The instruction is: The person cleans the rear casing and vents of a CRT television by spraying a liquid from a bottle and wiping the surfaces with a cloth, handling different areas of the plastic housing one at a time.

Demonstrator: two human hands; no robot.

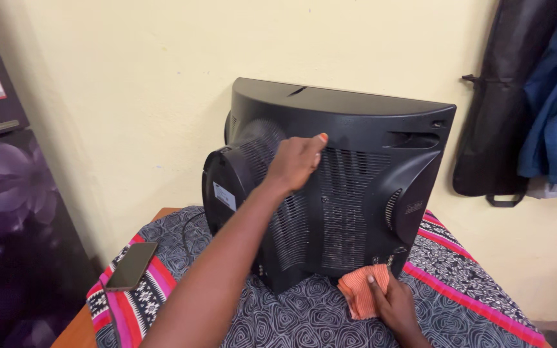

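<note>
My left fingers (311,149) are resting flat, holding nothing, bracing the TV (356,174) mid-frame; right hand (394,303) is pinching the cloth (363,290), wiping low; next, upward strokes probably.

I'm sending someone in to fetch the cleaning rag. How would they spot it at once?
Find the big black television standing back-out on the patterned tablecloth. At its lower right corner, the right hand presses a small orange cloth against the casing. It is the only orange, plain, crumpled thing there; the dark phone lies far left.
</note>
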